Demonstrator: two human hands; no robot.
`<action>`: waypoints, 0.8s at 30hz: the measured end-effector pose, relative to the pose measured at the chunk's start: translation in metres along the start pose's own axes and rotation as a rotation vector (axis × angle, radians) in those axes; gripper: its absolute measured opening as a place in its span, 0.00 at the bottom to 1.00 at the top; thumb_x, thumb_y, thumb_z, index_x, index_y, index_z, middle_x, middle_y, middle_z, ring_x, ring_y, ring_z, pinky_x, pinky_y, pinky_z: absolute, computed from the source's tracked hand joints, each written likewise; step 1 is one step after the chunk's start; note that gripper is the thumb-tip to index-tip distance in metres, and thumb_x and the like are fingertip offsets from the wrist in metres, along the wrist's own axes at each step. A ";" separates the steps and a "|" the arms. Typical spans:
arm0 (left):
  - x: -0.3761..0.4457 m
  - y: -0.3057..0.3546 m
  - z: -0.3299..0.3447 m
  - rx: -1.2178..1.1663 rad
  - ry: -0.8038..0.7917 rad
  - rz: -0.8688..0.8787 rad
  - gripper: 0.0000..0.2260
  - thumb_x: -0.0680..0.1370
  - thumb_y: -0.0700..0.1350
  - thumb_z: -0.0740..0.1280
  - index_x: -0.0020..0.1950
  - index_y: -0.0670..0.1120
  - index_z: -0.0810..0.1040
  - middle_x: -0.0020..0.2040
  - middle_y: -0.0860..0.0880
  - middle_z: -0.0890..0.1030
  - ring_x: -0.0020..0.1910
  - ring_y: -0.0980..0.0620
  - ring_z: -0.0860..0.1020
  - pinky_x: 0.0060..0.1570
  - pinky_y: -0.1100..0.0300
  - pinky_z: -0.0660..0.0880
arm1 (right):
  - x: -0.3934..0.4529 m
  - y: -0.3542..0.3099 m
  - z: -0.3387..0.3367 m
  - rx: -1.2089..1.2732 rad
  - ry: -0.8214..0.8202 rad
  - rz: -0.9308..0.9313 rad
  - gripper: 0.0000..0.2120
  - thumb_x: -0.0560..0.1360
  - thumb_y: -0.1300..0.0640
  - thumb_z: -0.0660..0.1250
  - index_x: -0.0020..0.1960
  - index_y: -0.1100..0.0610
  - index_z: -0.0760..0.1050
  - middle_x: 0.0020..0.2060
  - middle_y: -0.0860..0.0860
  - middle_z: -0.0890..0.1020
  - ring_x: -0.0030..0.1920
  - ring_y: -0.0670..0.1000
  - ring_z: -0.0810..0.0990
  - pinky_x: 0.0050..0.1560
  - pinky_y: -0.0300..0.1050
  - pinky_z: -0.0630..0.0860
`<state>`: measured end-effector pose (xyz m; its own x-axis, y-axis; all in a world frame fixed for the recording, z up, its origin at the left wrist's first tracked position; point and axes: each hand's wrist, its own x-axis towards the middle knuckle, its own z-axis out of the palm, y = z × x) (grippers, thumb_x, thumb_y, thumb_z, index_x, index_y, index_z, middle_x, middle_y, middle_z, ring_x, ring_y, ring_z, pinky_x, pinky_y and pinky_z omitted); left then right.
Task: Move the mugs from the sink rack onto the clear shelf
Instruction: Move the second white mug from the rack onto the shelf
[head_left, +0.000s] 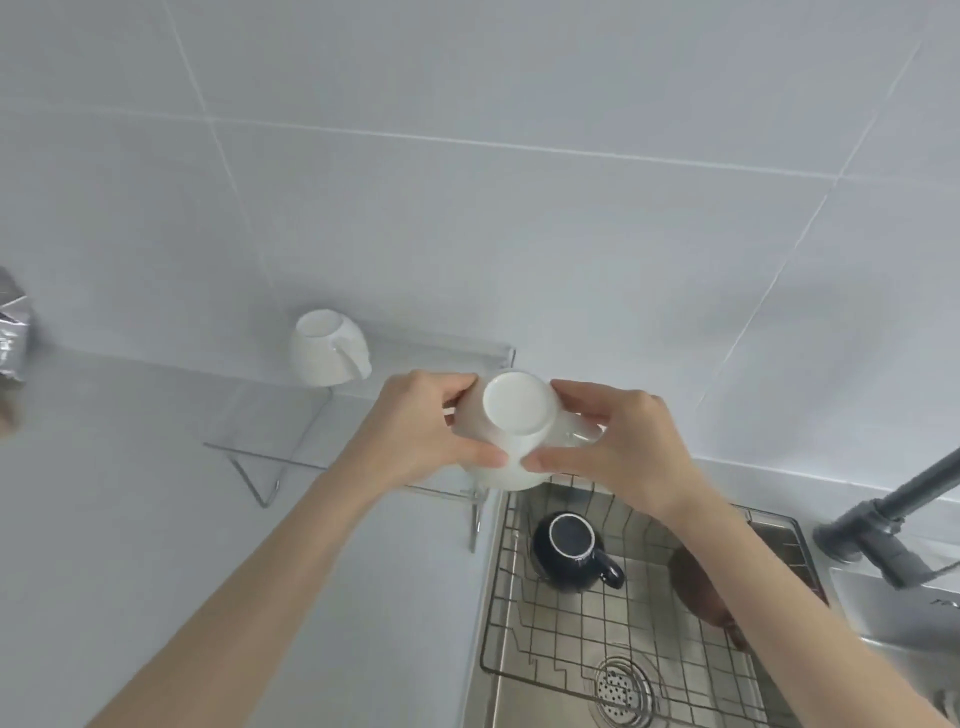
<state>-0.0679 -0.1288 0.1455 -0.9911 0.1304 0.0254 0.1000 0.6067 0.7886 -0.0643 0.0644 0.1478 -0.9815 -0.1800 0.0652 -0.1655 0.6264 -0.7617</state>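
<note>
I hold a white mug (511, 421) upside down between both hands, over the right end of the clear shelf (270, 415). My left hand (415, 431) grips its left side and my right hand (618, 441) its right side, covering the handle. Another white mug (327, 348) stands upside down on the shelf's left part, against the wall. A dark blue mug (569, 551) rests upside down on the wire sink rack (597, 623), handle pointing right.
A brown object (701, 587) lies in the rack, partly behind my right forearm. The sink drain (623, 686) shows under the rack. A grey faucet (893, 519) juts in at the right. A crumpled silver bag (13, 327) sits at the far left.
</note>
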 end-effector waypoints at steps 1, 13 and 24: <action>0.001 -0.006 -0.013 -0.001 0.006 -0.005 0.20 0.57 0.43 0.80 0.44 0.45 0.77 0.46 0.47 0.83 0.49 0.50 0.80 0.54 0.52 0.77 | 0.008 -0.011 0.010 0.011 -0.012 -0.008 0.27 0.55 0.52 0.80 0.53 0.49 0.78 0.48 0.48 0.84 0.50 0.48 0.79 0.50 0.39 0.74; 0.013 -0.138 -0.134 -0.147 0.039 -0.166 0.23 0.57 0.38 0.79 0.45 0.58 0.80 0.41 0.68 0.83 0.46 0.68 0.80 0.42 0.76 0.74 | 0.096 -0.090 0.154 0.087 -0.180 0.008 0.28 0.56 0.54 0.80 0.53 0.61 0.77 0.54 0.57 0.82 0.57 0.57 0.78 0.59 0.55 0.75; 0.022 -0.201 -0.155 -0.217 0.031 -0.215 0.24 0.58 0.36 0.79 0.48 0.56 0.80 0.47 0.68 0.81 0.48 0.65 0.80 0.46 0.74 0.76 | 0.121 -0.099 0.213 0.053 -0.209 0.004 0.27 0.57 0.53 0.79 0.52 0.64 0.76 0.52 0.58 0.82 0.55 0.56 0.78 0.56 0.56 0.75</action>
<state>-0.1237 -0.3692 0.0830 -0.9901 -0.0092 -0.1400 -0.1300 0.4358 0.8906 -0.1466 -0.1809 0.0943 -0.9400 -0.3341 -0.0684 -0.1510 0.5875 -0.7950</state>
